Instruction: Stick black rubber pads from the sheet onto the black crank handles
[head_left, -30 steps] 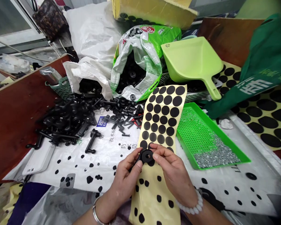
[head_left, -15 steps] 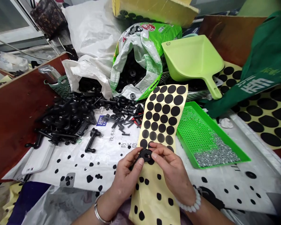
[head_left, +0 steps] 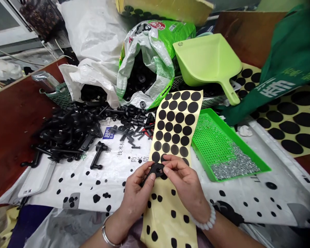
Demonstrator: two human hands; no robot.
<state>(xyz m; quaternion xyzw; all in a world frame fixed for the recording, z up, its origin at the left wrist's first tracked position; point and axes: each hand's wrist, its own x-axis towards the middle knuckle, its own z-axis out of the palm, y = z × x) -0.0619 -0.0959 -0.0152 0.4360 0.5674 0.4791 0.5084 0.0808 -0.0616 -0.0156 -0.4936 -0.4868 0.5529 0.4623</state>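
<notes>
A black plastic crank handle [head_left: 157, 168] is held between my two hands over the sticker sheet, its round end tilted up to the right. My left hand [head_left: 138, 187] grips its arm, thumb on top and fingers behind. At the round end, my right hand [head_left: 182, 181] pinches the rim with thumb and fingertips; whether a small piece is also in that pinch, I cannot tell. Under both hands runs a yellow backing sheet [head_left: 165, 220] carrying rows of round black stickers [head_left: 179, 117] on its far part. Small black dots are scattered on its near part.
Left lies a heap of black crank handles [head_left: 67, 132], with one single handle [head_left: 97, 155] nearer me. A green tray [head_left: 204, 151] of small metal parts stands right. Behind are an open sack [head_left: 167, 41] of black parts and a light-green dustpan [head_left: 209, 58].
The whole view has shifted slightly, so things sit a little further left and up. Both hands stay on the crank handle, which is turned slightly.
</notes>
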